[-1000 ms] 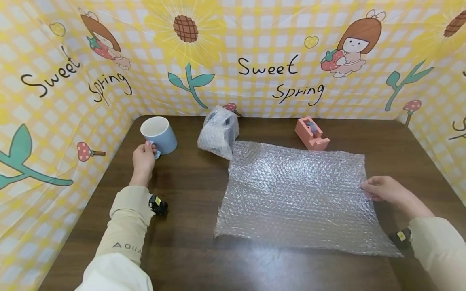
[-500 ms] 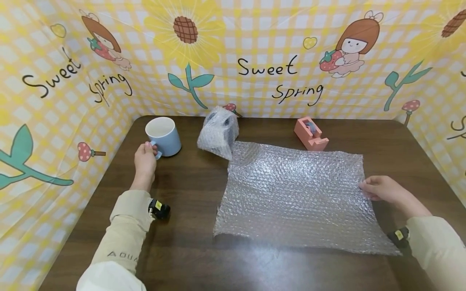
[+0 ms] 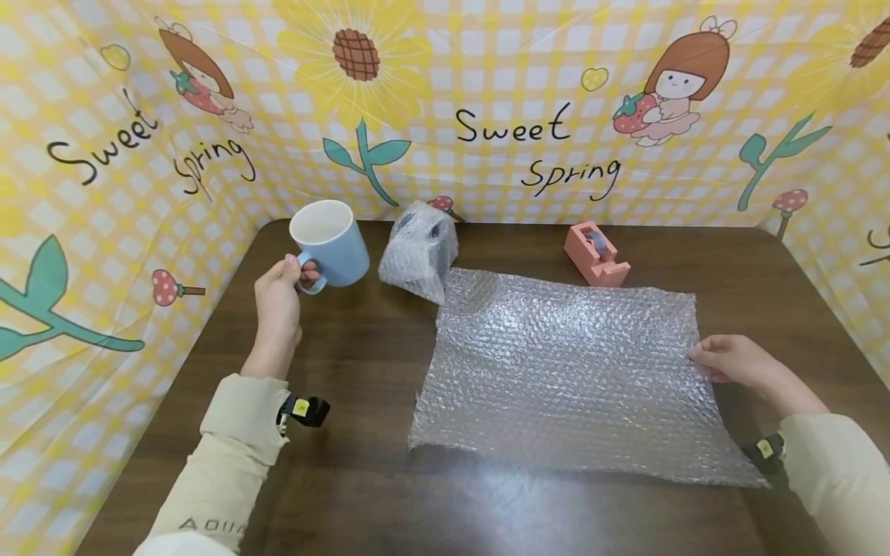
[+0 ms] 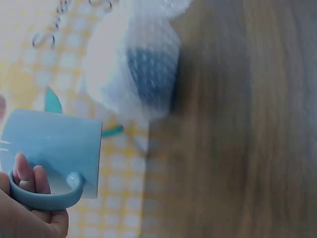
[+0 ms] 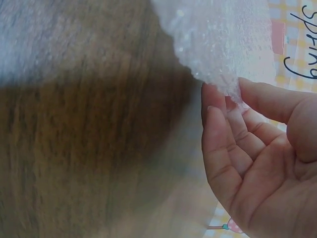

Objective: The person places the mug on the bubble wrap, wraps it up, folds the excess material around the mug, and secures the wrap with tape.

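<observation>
My left hand (image 3: 280, 297) grips a light blue mug (image 3: 338, 251) by its handle and holds it raised over the back left of the table. In the left wrist view, fingers pass through the loop of the mug (image 4: 54, 144). On the right, my right hand (image 3: 737, 361) pinches the right edge of a flat sheet of bubble wrap (image 3: 563, 378). The right wrist view has the edge of the bubble wrap (image 5: 218, 54) between thumb and fingers. Just right of the mug stands a bundle wrapped in bubble wrap (image 3: 419, 251), with something dark inside.
A pink tape dispenser (image 3: 596, 255) stands behind the sheet's far edge. The dark wooden table (image 3: 348, 463) runs back to a yellow checked cloth (image 3: 487, 69), which also hangs at both sides.
The left hand has lifted the mug off the table and moved it to the right, toward the wrapped bundle. The right hand keeps its pinch on the bubble wrap sheet.
</observation>
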`<state>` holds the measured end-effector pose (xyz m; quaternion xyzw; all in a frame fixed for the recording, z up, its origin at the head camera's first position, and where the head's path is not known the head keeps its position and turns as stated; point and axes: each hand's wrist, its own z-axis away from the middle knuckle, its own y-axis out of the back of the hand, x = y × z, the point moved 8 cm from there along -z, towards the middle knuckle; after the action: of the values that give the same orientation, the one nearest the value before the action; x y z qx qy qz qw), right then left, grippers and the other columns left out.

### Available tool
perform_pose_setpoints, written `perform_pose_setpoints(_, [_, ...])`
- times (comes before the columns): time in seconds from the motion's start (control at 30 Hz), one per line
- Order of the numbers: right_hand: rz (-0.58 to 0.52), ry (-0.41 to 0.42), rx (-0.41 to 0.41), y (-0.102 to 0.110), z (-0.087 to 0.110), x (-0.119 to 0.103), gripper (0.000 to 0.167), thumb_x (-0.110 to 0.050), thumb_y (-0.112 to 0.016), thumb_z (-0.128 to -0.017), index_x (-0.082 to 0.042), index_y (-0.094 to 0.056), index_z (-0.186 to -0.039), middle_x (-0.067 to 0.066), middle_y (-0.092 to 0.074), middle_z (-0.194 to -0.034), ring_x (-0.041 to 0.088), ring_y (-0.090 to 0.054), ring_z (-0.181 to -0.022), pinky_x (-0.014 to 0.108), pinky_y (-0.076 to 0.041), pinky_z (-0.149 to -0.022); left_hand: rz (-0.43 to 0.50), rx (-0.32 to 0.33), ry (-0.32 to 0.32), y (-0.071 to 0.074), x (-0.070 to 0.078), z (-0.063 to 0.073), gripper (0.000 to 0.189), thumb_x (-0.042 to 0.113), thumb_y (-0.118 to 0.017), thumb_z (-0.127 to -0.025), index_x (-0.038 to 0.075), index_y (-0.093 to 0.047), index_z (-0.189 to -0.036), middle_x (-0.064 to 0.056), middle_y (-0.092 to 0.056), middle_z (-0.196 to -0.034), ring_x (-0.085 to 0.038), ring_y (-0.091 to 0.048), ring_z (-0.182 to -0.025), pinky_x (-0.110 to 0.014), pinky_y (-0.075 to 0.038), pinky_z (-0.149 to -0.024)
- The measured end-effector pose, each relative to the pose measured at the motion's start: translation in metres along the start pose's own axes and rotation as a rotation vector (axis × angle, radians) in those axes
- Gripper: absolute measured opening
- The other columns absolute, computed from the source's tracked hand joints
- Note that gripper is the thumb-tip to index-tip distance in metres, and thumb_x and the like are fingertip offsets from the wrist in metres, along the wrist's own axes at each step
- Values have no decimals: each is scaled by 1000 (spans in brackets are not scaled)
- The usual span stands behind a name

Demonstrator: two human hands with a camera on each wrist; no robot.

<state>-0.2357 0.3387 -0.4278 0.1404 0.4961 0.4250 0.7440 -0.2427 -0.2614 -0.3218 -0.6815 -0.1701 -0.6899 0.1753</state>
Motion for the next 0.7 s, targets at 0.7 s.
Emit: perform_pose_setpoints(0.7, [-8,5,11,2,2,-4,33,-15,-47,-100,17,-54,-104,0,-65,-85,-2,-56,-73,19,-53,-68,-30,-430,9,-147,1,95,30,7,-41,-101,-14,-61,-97,11,-62,-68,0,-58,-67,-22,-45,-79])
